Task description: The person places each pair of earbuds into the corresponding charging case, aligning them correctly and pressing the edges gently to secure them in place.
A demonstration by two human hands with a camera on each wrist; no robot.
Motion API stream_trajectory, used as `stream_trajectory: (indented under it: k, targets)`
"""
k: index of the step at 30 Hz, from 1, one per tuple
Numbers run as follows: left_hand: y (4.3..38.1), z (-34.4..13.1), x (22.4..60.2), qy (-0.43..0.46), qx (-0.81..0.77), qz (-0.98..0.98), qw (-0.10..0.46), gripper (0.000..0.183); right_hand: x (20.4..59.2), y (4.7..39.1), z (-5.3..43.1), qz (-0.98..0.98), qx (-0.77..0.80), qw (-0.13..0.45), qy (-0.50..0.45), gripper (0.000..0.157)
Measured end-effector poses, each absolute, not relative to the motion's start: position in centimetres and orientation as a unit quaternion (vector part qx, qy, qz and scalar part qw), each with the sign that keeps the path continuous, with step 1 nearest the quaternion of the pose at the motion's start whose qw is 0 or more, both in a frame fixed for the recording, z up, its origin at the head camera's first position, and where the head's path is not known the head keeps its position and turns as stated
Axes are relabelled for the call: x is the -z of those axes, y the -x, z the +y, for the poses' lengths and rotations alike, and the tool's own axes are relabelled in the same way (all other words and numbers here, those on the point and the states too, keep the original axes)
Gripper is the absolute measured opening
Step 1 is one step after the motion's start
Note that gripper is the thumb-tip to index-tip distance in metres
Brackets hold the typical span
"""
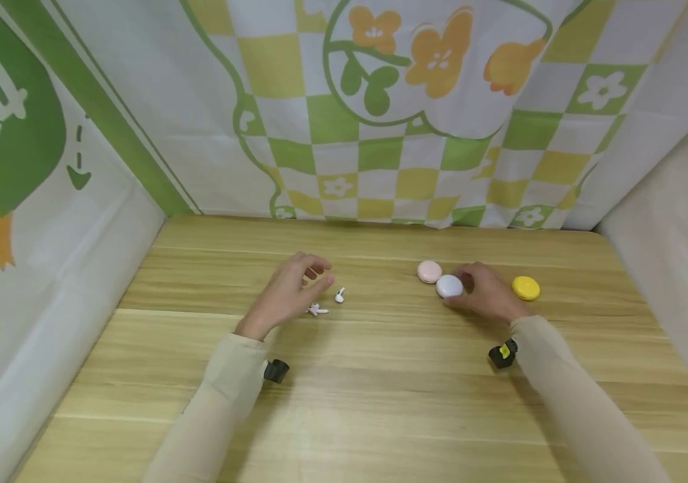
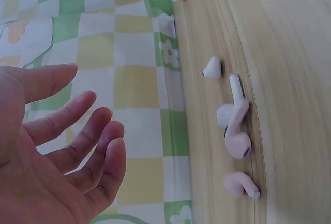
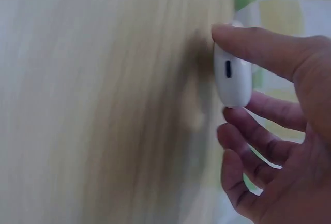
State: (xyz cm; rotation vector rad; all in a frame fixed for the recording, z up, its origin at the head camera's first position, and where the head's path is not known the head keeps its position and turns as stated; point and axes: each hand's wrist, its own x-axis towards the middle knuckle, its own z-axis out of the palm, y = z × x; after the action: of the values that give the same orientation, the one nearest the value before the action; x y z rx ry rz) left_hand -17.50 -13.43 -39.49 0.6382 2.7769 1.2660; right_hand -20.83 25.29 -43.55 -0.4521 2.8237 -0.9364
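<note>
My right hand (image 1: 489,293) pinches a white round earbud case (image 1: 449,286) between thumb and fingers. Its charging port faces the camera in the right wrist view, where the white case (image 3: 234,84) hangs close over the tabletop. Left of it, very near in the head view, lies a pink round case (image 1: 429,272). My left hand (image 1: 288,290) is empty, its fingers loosely bent, above the table beside several earbuds. Those include a white earbud (image 2: 212,68), another white earbud (image 2: 226,114) overlapped by a pink earbud (image 2: 238,144), and a second pink earbud (image 2: 241,184).
To the right of my right hand lies a yellow round case (image 1: 526,288). The wooden table (image 1: 356,382) meets a patterned curtain (image 1: 380,168) along its far edge. White cloth walls (image 1: 676,188) stand at both sides.
</note>
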Motion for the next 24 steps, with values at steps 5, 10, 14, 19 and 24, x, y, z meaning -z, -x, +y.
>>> stream_trajectory:
  k: [5,10,14,19,24]
  targets:
    - [17.3,-11.5,39.1,-0.223,-0.438,0.871,0.015,0.034,41.8,19.0,22.3,0.918,0.351,-0.028,0.185,0.055]
    - [17.2,-8.7,38.6,-0.241,-0.480,0.842,0.051,0.034,40.8,17.0,18.5,0.876,0.354,-0.181,0.272,0.056]
    - [17.0,-7.1,38.2,-0.247,-0.494,0.830,0.079,0.032,40.4,15.8,16.5,0.851,0.355,-0.236,0.308,0.057]
    - [16.7,-6.5,38.1,-0.251,-0.502,0.822,0.099,0.027,40.4,15.1,15.5,0.843,0.370,-0.232,0.313,0.056]
    - [16.3,-6.6,38.0,-0.254,-0.505,0.820,0.087,0.025,40.5,14.8,15.8,0.842,0.445,-0.141,0.273,0.052]
